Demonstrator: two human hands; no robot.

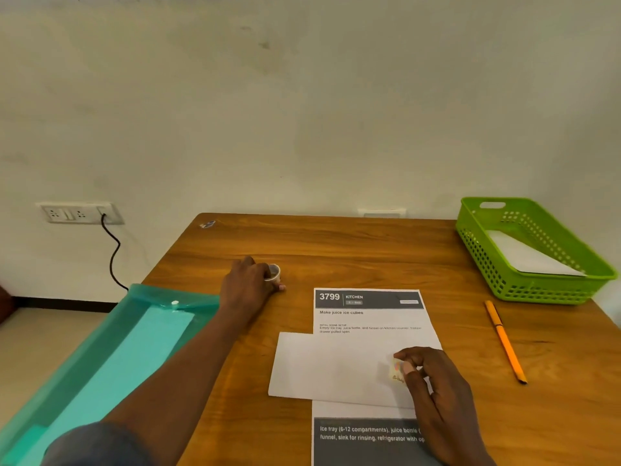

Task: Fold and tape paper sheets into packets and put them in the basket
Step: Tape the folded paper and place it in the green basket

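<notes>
Printed sheet [369, 435] lies on table [336, 243], folded paper [329, 364] across it. Right hand [433, 375] pinches tape piece [396, 372] at the paper's right end. Left hand [248, 284] grips tape roll [274, 273] farther back. Basket [484, 260], far right, holds one packet [531, 255].

Open brown wooden tabletop [353, 243] is seen mid-frame; passage is hemmed by a green perforated plastic basket [480, 260] at right and a slim orange pen [505, 343] below it.
</notes>
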